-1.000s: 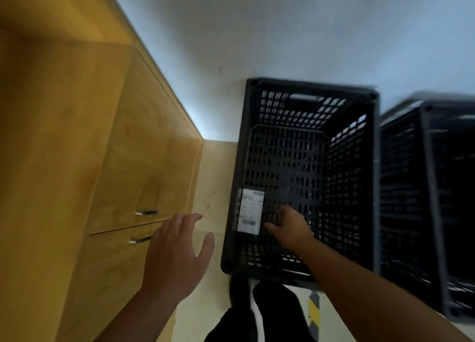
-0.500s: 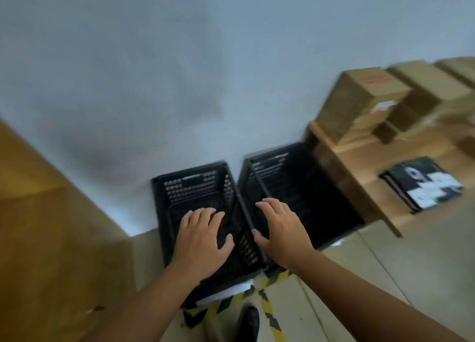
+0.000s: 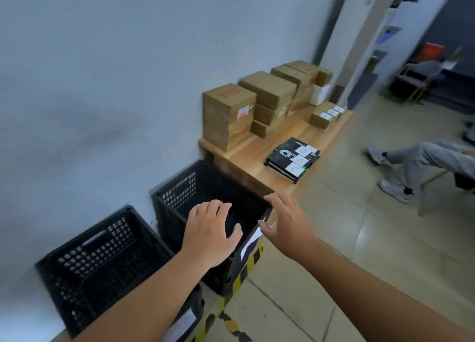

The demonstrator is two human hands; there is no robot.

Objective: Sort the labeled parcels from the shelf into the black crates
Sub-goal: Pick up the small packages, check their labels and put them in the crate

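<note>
Both hands are empty, palms down with fingers loosely spread. The left hand (image 3: 210, 235) hovers over the mouth of a black crate (image 3: 180, 192), and the right hand (image 3: 289, 226) hangs just past that crate's near corner, on its outer side. Neither touches anything, which reads as hands between parcels, heading for the next pick rather than placing one. Under the left palm the crate's interior is too dark to tell what lies in it. A second crate (image 3: 108, 241) sits beside the left forearm, close against the first, so there are two crates. Each has a white slip (image 3: 250, 241) on its front, probably marking which parcels belong where. Ahead of the right fingertips runs the low wooden shelf (image 3: 246, 153), set against the first crate so the carry is short. Nearest the right hand on it is one stack of flat black parcels (image 3: 282, 159) with three white labels showing. Farther off are three small labelled cartons (image 3: 322, 117). Along the wall stand at least four columns of brown cartons (image 3: 227, 115), whose full number is hidden.
</note>
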